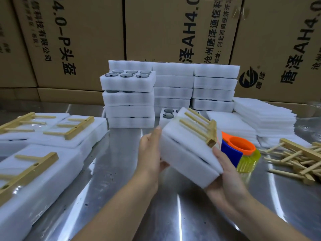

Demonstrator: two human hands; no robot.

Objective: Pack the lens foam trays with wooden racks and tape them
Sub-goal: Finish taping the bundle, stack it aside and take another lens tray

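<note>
Foam tray pack (189, 153), wooden rack (199, 126) on top, gripped tilted between left hand (151, 152) and right hand (224, 174)

The foam pack (187, 153) hides the fingers of the left hand (150, 153) and part of the tape dispenser (241, 145). The rack pile (298, 157) runs off the right edge.

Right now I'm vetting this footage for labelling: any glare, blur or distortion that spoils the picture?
Head view: the steel table throws streaky glare; also in the head view, wide-angle bending bows the cardboard boxes toward the edges; the foam pack held by the left hand and right hand is in focus, though its white faces lose detail.
</note>
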